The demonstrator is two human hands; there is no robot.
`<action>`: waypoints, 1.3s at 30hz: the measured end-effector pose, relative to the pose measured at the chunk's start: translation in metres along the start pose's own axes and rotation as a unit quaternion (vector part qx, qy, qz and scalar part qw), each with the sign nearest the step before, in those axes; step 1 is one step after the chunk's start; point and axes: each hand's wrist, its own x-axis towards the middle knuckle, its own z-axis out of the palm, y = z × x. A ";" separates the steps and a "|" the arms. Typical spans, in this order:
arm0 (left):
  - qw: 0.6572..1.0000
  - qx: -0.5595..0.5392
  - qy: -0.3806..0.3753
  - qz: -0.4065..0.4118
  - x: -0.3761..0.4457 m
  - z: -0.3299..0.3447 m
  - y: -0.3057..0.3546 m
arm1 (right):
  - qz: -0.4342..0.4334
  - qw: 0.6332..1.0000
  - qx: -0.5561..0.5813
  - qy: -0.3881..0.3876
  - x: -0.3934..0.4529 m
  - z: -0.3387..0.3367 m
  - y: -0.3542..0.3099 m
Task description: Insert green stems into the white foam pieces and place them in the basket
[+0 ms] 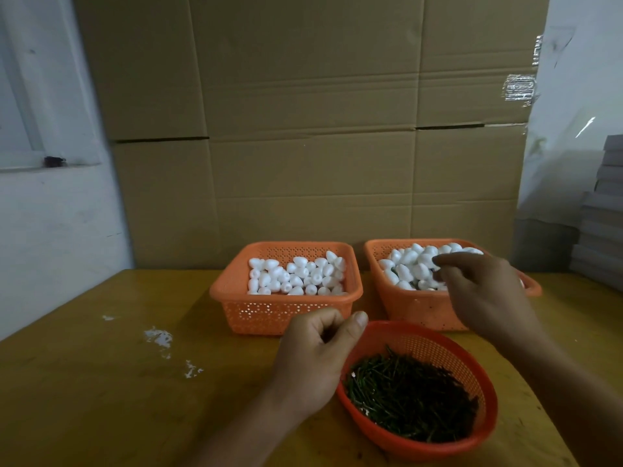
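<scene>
Left hand (315,358) curling loosely at 6 o'clock, thumb near fingers, contents not discernible. Green stems (409,397) sitting in round basket (448,342) at 5. Right hand (485,291) hovering over right basket (414,308) of white foam pieces (409,267) at 3, fingers bent, grip unclear. Left basket (286,311) at 12. No readable writing.

The yellow wooden worktop (84,382) lies open along its left edge. Two orange perforated rectangular baskets (286,308) crowd the back edge — just beside a brown cardboard wall (303,129) — with a round orange colander (438,345) toward the front right corner.
</scene>
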 end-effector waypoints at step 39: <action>0.608 0.674 -0.358 -0.218 0.160 -0.096 -0.054 | -0.088 0.988 -0.028 -0.126 -0.063 0.010 -0.005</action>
